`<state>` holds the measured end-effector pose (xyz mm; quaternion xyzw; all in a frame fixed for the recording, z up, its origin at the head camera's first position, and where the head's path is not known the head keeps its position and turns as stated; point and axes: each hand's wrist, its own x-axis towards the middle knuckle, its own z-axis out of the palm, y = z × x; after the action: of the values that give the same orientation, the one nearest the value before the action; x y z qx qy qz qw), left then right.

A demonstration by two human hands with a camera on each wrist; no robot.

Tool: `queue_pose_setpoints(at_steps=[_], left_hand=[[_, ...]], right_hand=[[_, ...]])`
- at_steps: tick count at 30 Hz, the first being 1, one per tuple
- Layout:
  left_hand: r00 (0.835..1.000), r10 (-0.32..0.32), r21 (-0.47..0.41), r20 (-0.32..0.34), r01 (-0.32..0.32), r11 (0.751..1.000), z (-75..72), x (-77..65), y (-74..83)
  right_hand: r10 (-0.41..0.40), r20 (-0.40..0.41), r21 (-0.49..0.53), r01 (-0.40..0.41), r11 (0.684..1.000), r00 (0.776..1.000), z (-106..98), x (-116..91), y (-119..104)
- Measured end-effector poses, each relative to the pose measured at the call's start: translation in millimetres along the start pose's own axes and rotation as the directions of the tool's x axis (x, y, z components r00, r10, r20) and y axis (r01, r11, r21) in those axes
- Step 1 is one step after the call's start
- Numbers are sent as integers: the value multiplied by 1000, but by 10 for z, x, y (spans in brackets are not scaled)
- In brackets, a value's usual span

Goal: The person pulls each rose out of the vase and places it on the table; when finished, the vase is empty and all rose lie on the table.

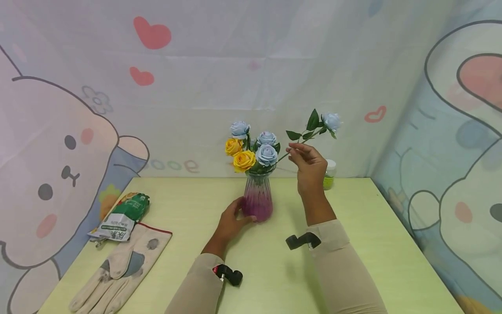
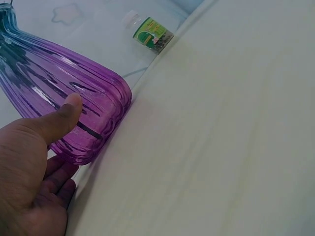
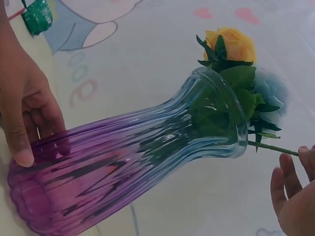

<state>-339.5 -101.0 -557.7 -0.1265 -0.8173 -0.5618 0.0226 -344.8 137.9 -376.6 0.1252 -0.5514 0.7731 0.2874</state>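
Here, a worktop (image 1: 274,270) beneath both hands bears a ribbed glass vase (image 1: 260,198), its purple base held by the left hand (image 1: 231,220) between thumb and fingers. Above that hand, blue and yellow roses (image 1: 267,155) fill it. The right hand (image 1: 310,168) pinches another blue rose (image 1: 331,121), its stem (image 3: 273,147) reaching the rim (image 3: 240,120).

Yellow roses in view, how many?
2 visible, both on the left side of the bunch in the vase: the lower yellow rose and, up and left of it, the upper yellow rose. Others may be hidden behind.
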Motion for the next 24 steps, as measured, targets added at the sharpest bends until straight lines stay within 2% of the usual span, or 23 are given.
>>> queue_pose_setpoints(at_steps=[4,10,16,19,24], left_hand=[[1000,3,13,-5,-3,1000,2,8,0],[1000,-1,7,-6,1,1000,3,8,9],[1000,-14,10,-1,14,1000,-3,13,9],[1000,-20,13,-1,20,1000,-1,13,0],[1000,-15,23,-4,15,1000,0,15,-13]], right_hand=[[1,-16,63,0,998,1000,-30,31,-82],[42,-142,219,-10,976,989,-135,96,-178],[123,-219,376,-32,926,968,-292,142,-263],[159,-231,439,-43,897,960,-376,148,-286],[238,-223,553,-79,829,945,-541,141,-263]])
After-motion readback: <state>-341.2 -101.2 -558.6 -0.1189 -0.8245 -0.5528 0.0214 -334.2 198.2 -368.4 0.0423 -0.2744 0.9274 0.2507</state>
